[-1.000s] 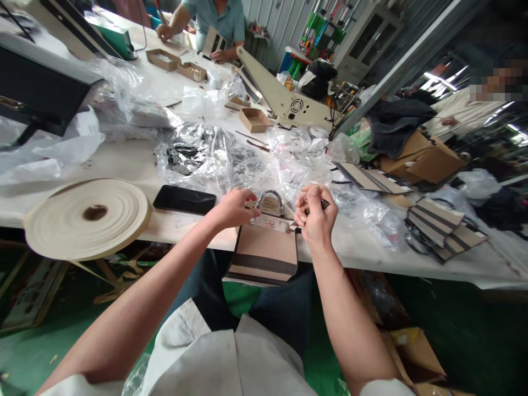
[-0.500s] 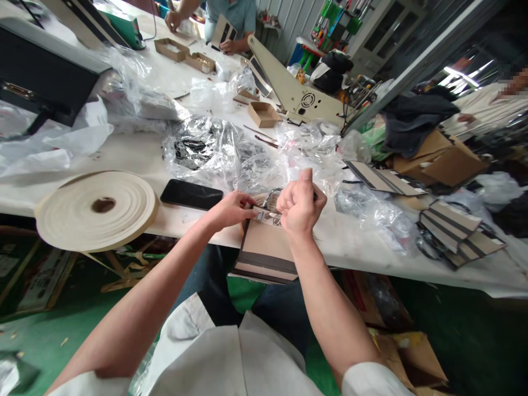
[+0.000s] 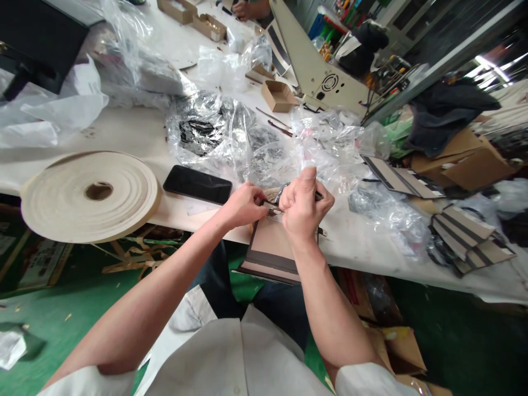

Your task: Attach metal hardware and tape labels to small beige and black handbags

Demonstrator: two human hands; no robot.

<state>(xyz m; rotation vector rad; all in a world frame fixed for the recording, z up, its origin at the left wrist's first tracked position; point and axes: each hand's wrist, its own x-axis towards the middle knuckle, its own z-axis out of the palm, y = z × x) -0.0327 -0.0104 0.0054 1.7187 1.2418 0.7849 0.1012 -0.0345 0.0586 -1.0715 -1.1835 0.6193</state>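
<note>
A beige panel with dark trim (image 3: 272, 245) lies at the table's front edge, partly overhanging it. My left hand (image 3: 245, 206) is closed, thumb and fingers pinching at the panel's upper edge beside small metal hardware. My right hand (image 3: 307, 204) is a fist, thumb up, around a hand tool with a metal tip (image 3: 275, 210). The tip points left to the hardware by my left fingertips; most of the tool is hidden in the fist. Behind the hands, part of a beige roll (image 3: 272, 193) shows.
To the left lie a large roll of cream strip (image 3: 132, 190) and a black phone (image 3: 198, 184). Clear plastic bags (image 3: 231, 132) spread behind the hands. Striped panels (image 3: 470, 236) are stacked at right. A small cardboard box (image 3: 278, 97) sits near a beige machine (image 3: 322, 71). A co-worker's hand (image 3: 241, 10) shows far back.
The view has tilted downward and shifted slightly. My left fingers have closed in over the hardware near the tool tip. My right fist keeps its grip on the tool.
</note>
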